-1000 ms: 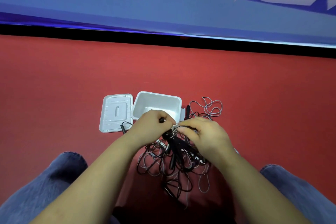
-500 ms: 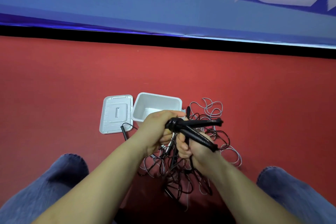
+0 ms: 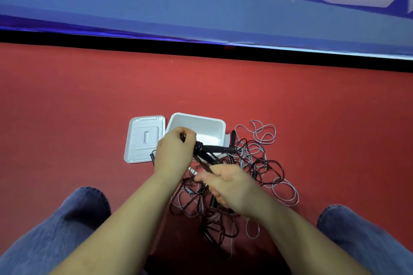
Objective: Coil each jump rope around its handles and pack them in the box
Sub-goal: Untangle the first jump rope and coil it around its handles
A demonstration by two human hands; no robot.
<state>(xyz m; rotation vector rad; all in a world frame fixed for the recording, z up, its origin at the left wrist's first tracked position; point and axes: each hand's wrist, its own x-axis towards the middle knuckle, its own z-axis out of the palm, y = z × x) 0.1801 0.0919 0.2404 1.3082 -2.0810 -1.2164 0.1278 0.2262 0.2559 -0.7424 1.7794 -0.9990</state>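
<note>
A red floor (image 3: 223, 87) fills the view, ending at a black strip (image 3: 201, 46) under a blue banner (image 3: 201, 11) with pale lettering. A person sits on it, knees in blue jeans (image 3: 55, 225) to either side.

In the middle stands an open white box (image 3: 196, 126), with its white lid (image 3: 144, 138) lying flat just beside it on the left. In front and to the right of the box lies a tangled heap of jump ropes (image 3: 257, 163), black and grey cords looped over each other.

The left hand (image 3: 175, 153) is curled tightly round one end of two black handles (image 3: 214, 148), held just in front of the box; cord is wound round them next to the fist. The right hand (image 3: 230, 187) hovers above the heap, its fingers curled round a dark cord (image 3: 203, 164) running up toward the handles.
</note>
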